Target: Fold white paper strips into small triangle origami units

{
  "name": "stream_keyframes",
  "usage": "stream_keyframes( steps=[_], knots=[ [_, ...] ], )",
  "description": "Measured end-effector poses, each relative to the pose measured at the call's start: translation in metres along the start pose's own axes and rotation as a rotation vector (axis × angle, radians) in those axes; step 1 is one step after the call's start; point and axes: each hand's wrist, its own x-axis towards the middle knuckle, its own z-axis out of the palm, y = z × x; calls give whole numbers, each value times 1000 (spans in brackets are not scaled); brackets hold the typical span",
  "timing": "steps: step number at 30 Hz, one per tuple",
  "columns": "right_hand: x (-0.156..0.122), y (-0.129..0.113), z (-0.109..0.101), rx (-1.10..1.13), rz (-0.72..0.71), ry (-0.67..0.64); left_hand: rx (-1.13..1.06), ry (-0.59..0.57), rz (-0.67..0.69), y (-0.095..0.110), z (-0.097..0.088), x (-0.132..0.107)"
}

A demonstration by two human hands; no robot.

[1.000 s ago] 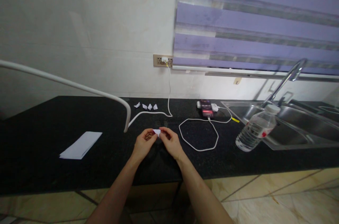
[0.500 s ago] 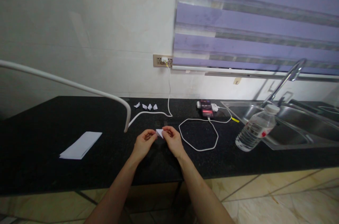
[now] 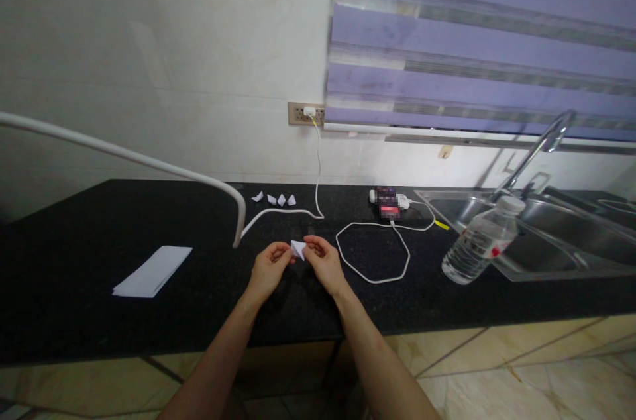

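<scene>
A small folded white paper piece (image 3: 298, 248) is pinched between my left hand (image 3: 268, 269) and my right hand (image 3: 324, 264), just above the black countertop (image 3: 74, 254). Both hands have their fingers closed on it, thumbs and fingertips meeting at the paper. Several similar small folded paper pieces (image 3: 274, 198) lie in a row farther back near the wall. A stack of white paper sheets (image 3: 152, 271) lies flat on the counter to my left.
A white charging cable (image 3: 372, 254) loops right of my hands, running to a phone (image 3: 387, 203) and a wall socket (image 3: 305, 113). A clear plastic water bottle (image 3: 479, 241) leans at the steel sink (image 3: 546, 234) edge. A thick white cable (image 3: 149, 165) arches over the left.
The paper piece has turned slightly between my fingertips and my hands have edged a little away from me; nothing else has moved.
</scene>
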Motion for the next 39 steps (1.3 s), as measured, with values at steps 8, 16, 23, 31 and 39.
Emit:
stream_keyframes(
  steps=[8,16,23,31,39],
  knots=[
    [1,5,-3,-70,-67,-3,0,18,-9,4,1,-2],
    [0,4,-1,-126,-54,-31,41,-8,2,3,-1,-2],
    [-4,-1,1,-143,-54,-84,29,-3,8,4,-1,-2],
    [-4,-3,1,-181,-67,-97,61,-17,39,1,-2,-1],
    [-7,-7,3,-173,-43,-107,57,-65,40,7,-1,-4]
  ],
)
